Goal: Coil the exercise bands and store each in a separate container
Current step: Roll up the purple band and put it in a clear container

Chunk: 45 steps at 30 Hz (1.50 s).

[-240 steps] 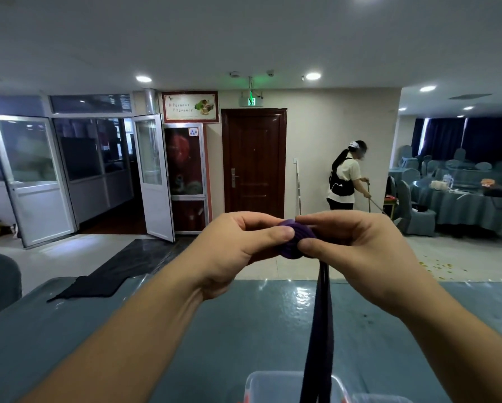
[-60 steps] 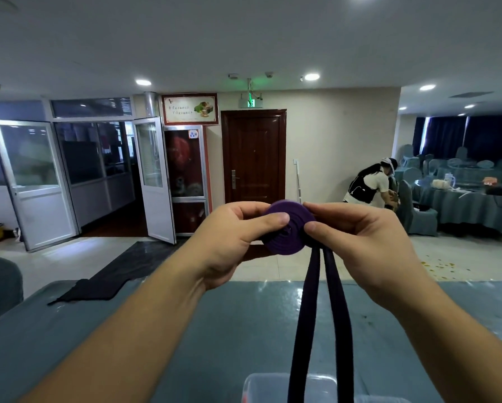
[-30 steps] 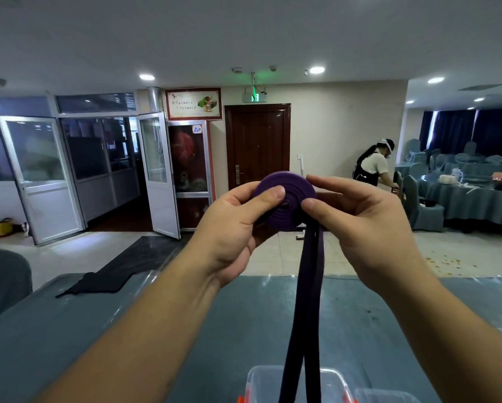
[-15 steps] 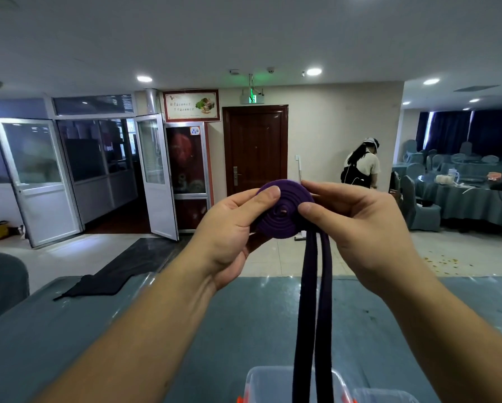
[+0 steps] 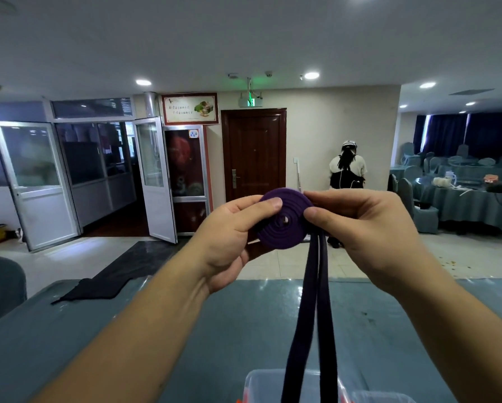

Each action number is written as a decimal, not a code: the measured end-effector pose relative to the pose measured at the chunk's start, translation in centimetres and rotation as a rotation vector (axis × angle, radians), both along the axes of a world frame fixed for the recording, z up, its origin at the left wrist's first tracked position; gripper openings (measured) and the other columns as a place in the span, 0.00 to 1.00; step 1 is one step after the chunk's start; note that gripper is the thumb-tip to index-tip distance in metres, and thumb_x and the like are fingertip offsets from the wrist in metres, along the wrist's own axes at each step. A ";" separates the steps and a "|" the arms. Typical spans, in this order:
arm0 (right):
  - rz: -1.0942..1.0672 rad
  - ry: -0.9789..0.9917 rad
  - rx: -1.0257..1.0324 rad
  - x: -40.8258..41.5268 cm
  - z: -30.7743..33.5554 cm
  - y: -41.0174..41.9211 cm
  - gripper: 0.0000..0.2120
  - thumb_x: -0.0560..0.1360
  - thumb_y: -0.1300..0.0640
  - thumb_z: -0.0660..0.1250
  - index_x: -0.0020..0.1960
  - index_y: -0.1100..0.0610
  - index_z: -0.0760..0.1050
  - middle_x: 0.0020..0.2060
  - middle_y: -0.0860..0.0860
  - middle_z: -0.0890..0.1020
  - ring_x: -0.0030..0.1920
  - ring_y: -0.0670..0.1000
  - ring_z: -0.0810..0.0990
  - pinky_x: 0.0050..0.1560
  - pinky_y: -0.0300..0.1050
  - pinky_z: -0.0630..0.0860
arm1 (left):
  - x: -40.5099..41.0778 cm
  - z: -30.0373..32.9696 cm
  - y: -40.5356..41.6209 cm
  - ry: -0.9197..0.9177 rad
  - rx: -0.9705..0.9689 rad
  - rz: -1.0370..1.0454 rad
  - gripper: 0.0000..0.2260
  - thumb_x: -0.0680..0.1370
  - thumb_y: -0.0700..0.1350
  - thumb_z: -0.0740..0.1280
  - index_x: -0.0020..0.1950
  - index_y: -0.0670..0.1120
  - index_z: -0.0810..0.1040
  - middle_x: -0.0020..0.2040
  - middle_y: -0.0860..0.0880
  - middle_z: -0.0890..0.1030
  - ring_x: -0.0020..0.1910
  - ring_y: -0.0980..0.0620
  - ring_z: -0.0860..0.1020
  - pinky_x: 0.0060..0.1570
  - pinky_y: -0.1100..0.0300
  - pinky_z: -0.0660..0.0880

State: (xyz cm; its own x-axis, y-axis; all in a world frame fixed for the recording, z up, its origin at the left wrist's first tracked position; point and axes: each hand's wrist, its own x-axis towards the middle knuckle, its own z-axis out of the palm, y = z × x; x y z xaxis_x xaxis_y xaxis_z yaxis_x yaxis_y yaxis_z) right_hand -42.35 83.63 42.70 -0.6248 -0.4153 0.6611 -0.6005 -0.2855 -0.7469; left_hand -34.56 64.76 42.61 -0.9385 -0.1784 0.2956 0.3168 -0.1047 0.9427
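Teal table (image 5: 186, 330) | both hands pinch purple band (image 5: 281, 219) | coil larger than before

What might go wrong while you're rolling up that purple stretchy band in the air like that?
The flat purple rubber band coil is only pinched at its edges by the left hand and right hand, so a slip might let it spring loose. The two long uncoiled tails hang down in front of the clear plastic container on the teal table; they might snag its rim or twist.
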 end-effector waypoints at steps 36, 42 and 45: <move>0.029 -0.045 -0.053 0.8 -0.8 0.0 0.15 0.73 0.64 0.76 0.58 0.54 0.85 0.50 0.50 0.90 0.53 0.50 0.89 0.55 0.41 0.84 | 0.3 -0.4 0.3 -0.015 -0.017 -0.010 0.18 0.73 0.49 0.76 0.61 0.46 0.85 0.57 0.41 0.86 0.55 0.47 0.84 0.56 0.51 0.82; 0.010 0.036 0.032 1.2 -0.1 0.3 0.16 0.69 0.54 0.77 0.57 0.48 0.86 0.49 0.46 0.90 0.52 0.47 0.89 0.54 0.38 0.83 | 0.8 0.0 -0.4 -0.027 -0.122 -0.032 0.15 0.73 0.46 0.78 0.59 0.47 0.87 0.55 0.42 0.87 0.51 0.49 0.85 0.49 0.55 0.83; 0.017 0.005 -0.031 1.3 -0.4 -0.1 0.18 0.67 0.53 0.76 0.58 0.49 0.85 0.49 0.47 0.90 0.52 0.48 0.89 0.52 0.38 0.83 | 0.6 -0.5 0.0 -0.006 0.049 -0.057 0.17 0.72 0.48 0.76 0.60 0.46 0.86 0.58 0.41 0.86 0.55 0.47 0.85 0.56 0.50 0.83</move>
